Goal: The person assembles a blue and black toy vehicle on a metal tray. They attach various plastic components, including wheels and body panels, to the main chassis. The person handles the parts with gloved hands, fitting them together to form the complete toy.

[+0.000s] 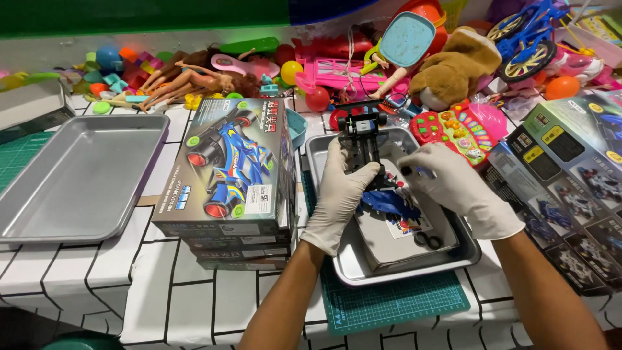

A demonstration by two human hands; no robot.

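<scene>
Both hands in white gloves, over a shallow metal tray (337,275) at mid-table. Left hand (340,194) curled around the side of a small black plastic toy-car chassis (361,139), fingers closed on it, holding it up above the tray's far end. Right hand (453,185) beside it, fingers pinched together near the chassis's near end; whether they grip a small part cannot be told.

In the tray below the hands: a blue plastic car body shell (387,202), a flat grey card insert (402,243), and two small black rings (428,241) lying on the insert.

Tray sits on a green gridded cutting mat (395,304), on a table (188,291) covered in a white cloth with black lines.

Left of the tray, just beside it: a stack of dark cardboard model-car boxes (230,168). Further left, a second metal tray (78,175). More boxes (564,188) at right. Heap of colourful toys (363,58) along the far edge, including a brown plush animal (453,68).
</scene>
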